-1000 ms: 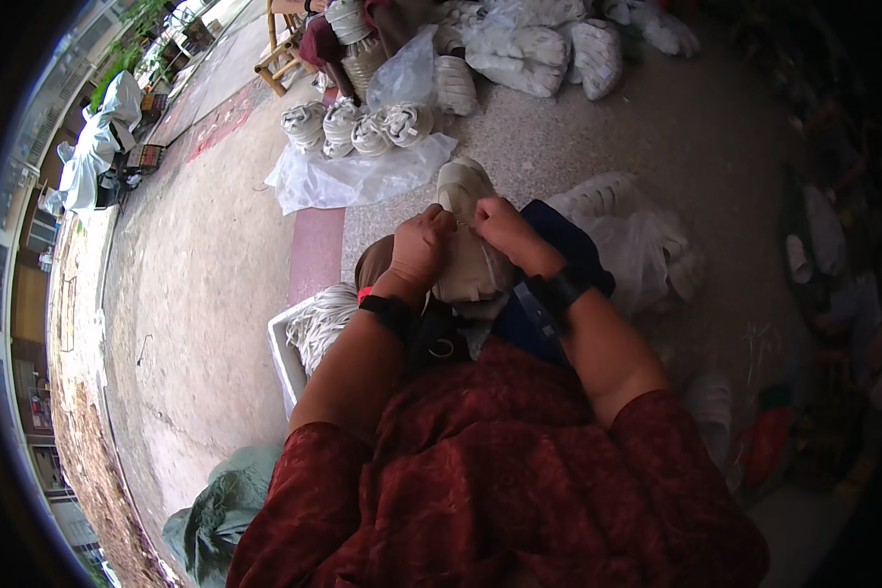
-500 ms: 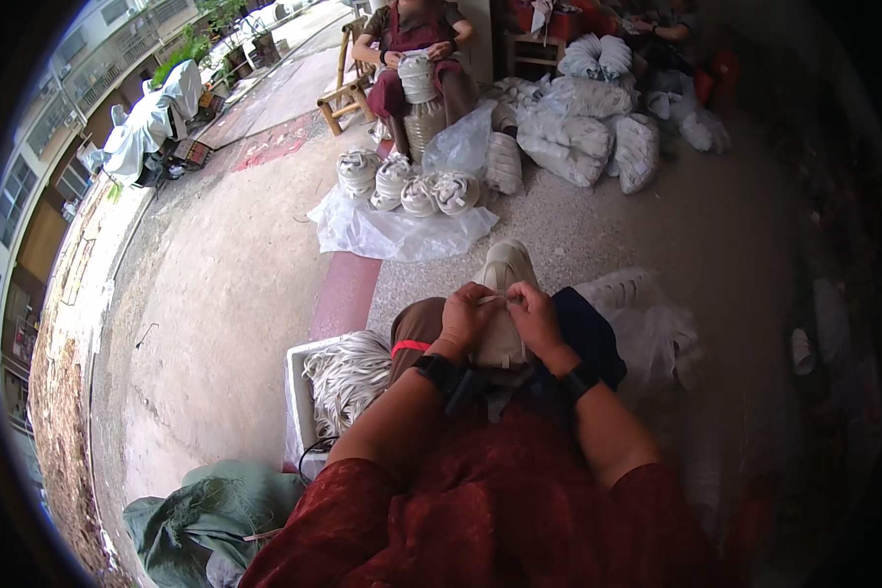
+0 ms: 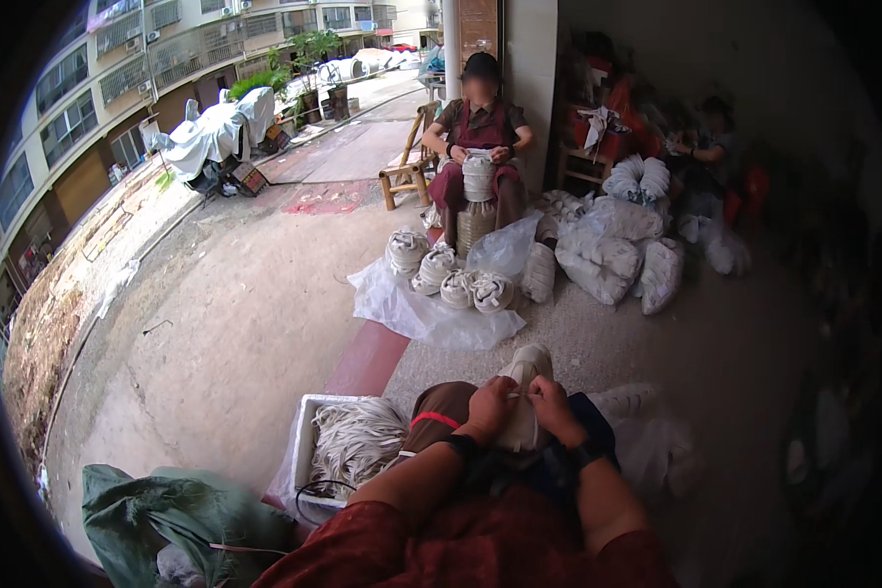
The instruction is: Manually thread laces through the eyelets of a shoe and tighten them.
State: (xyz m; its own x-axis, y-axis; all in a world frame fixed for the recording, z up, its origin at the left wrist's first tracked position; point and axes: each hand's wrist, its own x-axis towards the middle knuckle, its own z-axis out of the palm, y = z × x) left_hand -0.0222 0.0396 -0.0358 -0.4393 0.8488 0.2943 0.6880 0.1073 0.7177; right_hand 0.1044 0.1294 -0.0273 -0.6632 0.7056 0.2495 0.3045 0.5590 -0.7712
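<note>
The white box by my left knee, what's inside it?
The white box holds a loose heap of pale cord strips. Whatever lies beneath the heap is covered, and my left forearm hides its near corner.

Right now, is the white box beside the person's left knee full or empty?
Full: the white box is heaped with pale strips that rise above its rim. The left hand stays off it.

White rectangular foam box (image 3: 309, 446) of pale strips at seven o'clock; clear plastic bag (image 3: 505, 250) near centre; bulging white sacks (image 3: 612, 257) at one o'clock.
</note>
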